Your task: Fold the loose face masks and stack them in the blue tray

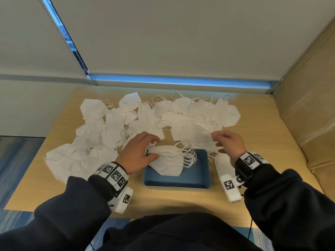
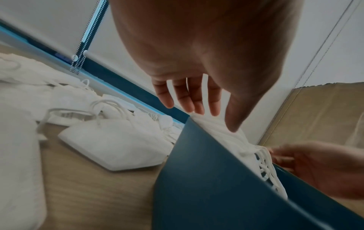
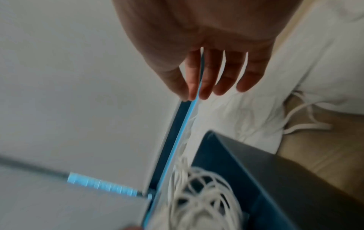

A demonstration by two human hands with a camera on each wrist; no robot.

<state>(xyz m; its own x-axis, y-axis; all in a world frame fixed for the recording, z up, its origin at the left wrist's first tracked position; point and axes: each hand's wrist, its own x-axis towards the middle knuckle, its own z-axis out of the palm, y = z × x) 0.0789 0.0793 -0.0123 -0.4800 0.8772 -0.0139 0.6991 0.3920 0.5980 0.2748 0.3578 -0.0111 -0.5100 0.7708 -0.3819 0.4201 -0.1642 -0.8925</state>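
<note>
Left hand pinches folded mask stack at blue tray far-left corner; right hand above far-right corner, fingers relaxed, empty; loose masks along tabletop far edge

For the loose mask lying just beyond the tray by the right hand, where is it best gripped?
Probably at the near edge of the loose mask, coming from the right hand side. It lies flat on the table with that edge free, while its far side is overlapped by other masks. Its ear loops trail toward the blue tray.
</note>
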